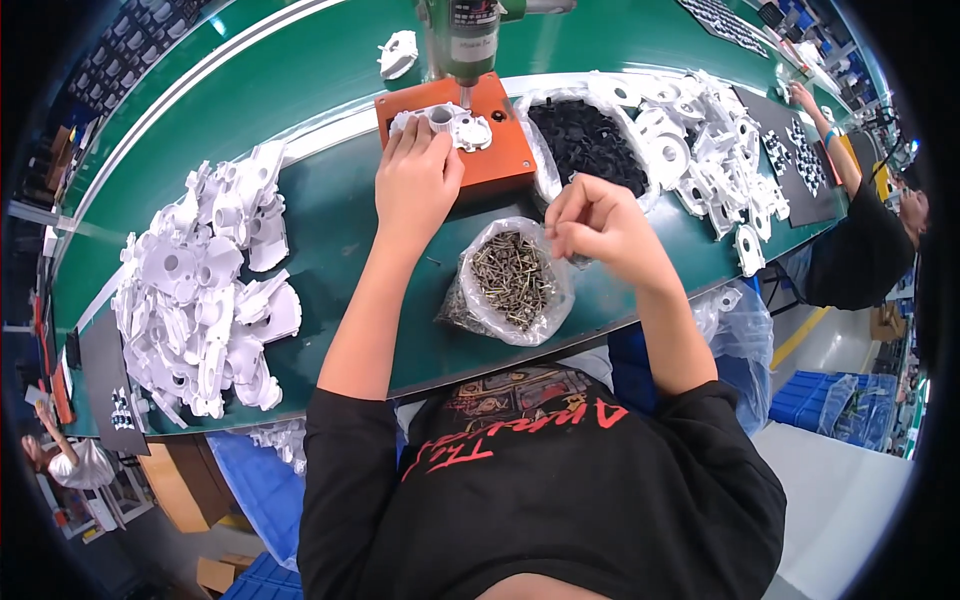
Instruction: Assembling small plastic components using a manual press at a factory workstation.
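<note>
A white plastic part point(471, 131) lies on an orange fixture block point(510, 160), under the tip of a green screwdriving machine point(472, 45). My left hand point(412, 180) presses its fingers over the part's left side and holds it on the block; the fingers partly hide it. To the right, my right hand point(607, 228) hovers just above and beside an open clear bag of screws point(513, 280). Its fingers are curled into a pinch, and whatever is between them is too small to make out.
Many white plastic parts are heaped at the left point(200, 280) and at the right point(690, 150). A bag of small black parts point(585, 140) stands behind my right hand. One white part point(398, 54) lies behind the block. A co-worker point(865, 230) sits at the far right.
</note>
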Demonstrator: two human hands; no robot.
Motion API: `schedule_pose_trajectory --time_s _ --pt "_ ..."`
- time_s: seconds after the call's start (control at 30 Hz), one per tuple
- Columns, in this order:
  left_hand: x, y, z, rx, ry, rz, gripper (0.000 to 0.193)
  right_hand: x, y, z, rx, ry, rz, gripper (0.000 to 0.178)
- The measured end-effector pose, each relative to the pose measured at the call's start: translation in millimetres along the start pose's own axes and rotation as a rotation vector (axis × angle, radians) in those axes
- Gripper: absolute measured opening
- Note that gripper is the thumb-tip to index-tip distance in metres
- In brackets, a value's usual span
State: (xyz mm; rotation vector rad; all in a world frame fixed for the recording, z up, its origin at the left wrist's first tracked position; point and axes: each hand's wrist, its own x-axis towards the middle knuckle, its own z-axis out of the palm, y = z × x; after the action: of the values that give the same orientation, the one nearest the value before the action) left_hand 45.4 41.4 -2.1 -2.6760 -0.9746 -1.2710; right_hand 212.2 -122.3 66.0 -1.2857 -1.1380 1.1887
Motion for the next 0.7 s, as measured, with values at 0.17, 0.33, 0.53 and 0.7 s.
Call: schedule_pose_trajectory --time_s 0.17,0.33,0.53,0.7 --pt "0 -3 1 -0.004 -0.005 0.025 0.012 25 13 -23 0.041 0.106 -0.098 0.012" --pt "0 -2 0 0.000 0.010 0.026 0.011 30 12 -54 0.147 0.218 -0.086 0.019" --pt "0 -3 1 0.021 0.013 0.033 0.011 45 27 -82 0.065 0.302 -0.032 0.033" --pt "0 -4 2 0.023 0.018 0.035 0.011 61 32 -80 -0.479 0.309 0.012 0.020"
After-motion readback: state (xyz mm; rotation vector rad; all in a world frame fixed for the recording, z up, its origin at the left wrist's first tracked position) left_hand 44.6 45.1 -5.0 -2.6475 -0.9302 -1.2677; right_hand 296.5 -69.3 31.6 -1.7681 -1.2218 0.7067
